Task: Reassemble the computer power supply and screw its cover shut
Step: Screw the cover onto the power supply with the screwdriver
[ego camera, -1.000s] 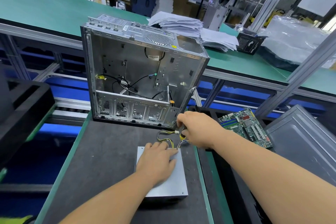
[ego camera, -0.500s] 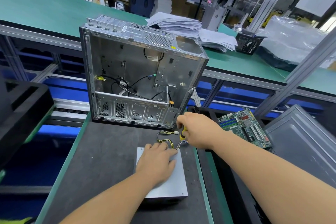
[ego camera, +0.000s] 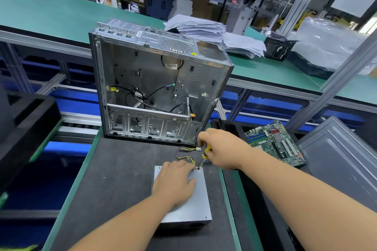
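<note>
The grey metal power supply (ego camera: 195, 206) lies flat on the dark mat, cover up. My left hand (ego camera: 174, 182) rests flat on its cover, fingers straight, fingertips near the far right corner. My right hand (ego camera: 221, 149) grips a yellow-handled screwdriver (ego camera: 205, 154). Its tip stands on a screw (ego camera: 198, 168) at the cover's far right corner. Yellow and black cables (ego camera: 185, 154) with a white plug run out from the supply's far side.
An open, gutted computer case (ego camera: 159, 91) stands upright just behind the supply. A green motherboard (ego camera: 275, 144) lies in a black tray on the right, next to a grey side panel (ego camera: 336, 161). Stacked papers (ego camera: 200, 28) sit on the far green bench. A black foam tray (ego camera: 24, 120) is at left.
Hardly anything has moved. My right hand stays on the screwdriver at the far right corner, with only a slight shift of the fingers; the left hand keeps pressing the cover.
</note>
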